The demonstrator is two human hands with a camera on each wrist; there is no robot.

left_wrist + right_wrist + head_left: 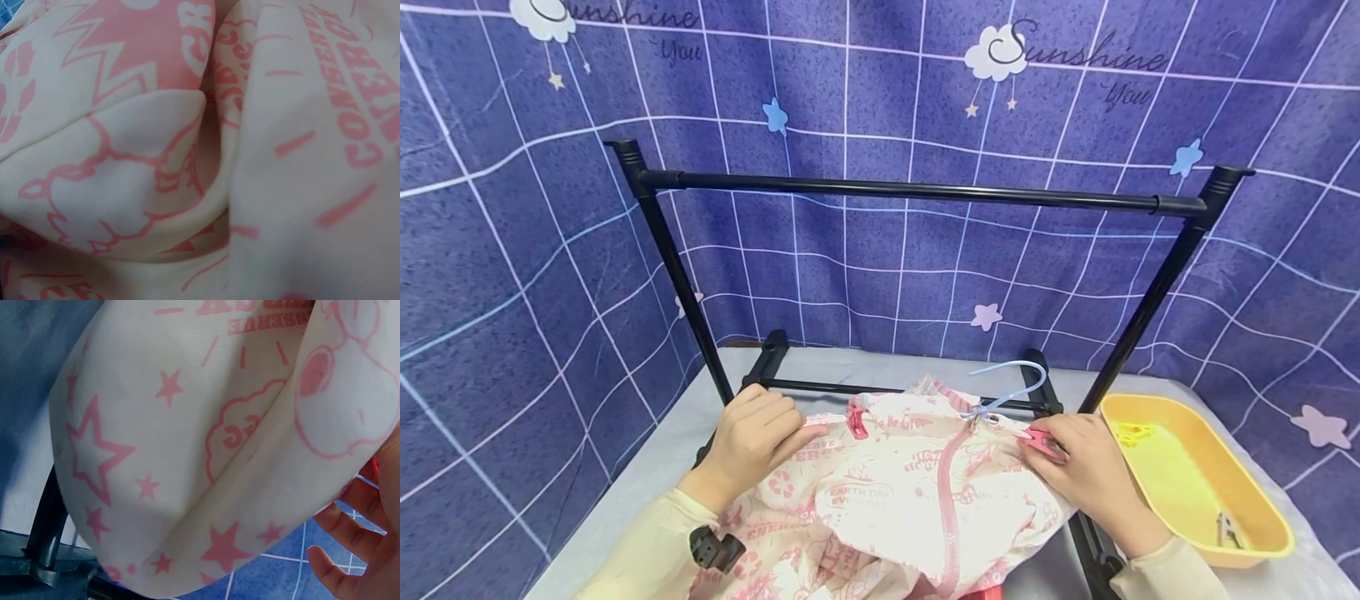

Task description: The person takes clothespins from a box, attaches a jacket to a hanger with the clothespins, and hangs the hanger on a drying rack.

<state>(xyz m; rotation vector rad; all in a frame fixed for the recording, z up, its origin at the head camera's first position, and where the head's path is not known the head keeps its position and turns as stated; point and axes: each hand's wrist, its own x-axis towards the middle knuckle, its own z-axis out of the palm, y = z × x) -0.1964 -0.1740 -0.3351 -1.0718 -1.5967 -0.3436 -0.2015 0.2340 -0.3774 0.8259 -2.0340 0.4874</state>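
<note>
My head view looking forward and down over the rack (917, 192), both my wrist views pressed close against the same garment (887, 492)

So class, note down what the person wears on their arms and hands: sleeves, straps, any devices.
Both hands, the left hand and the right hand, are bare, with no gloves or rings visible. Each arm has a pale cream long sleeve ending at the wrist. A small black device is mounted at the left wrist; the right wrist's mount is not in view.
</note>
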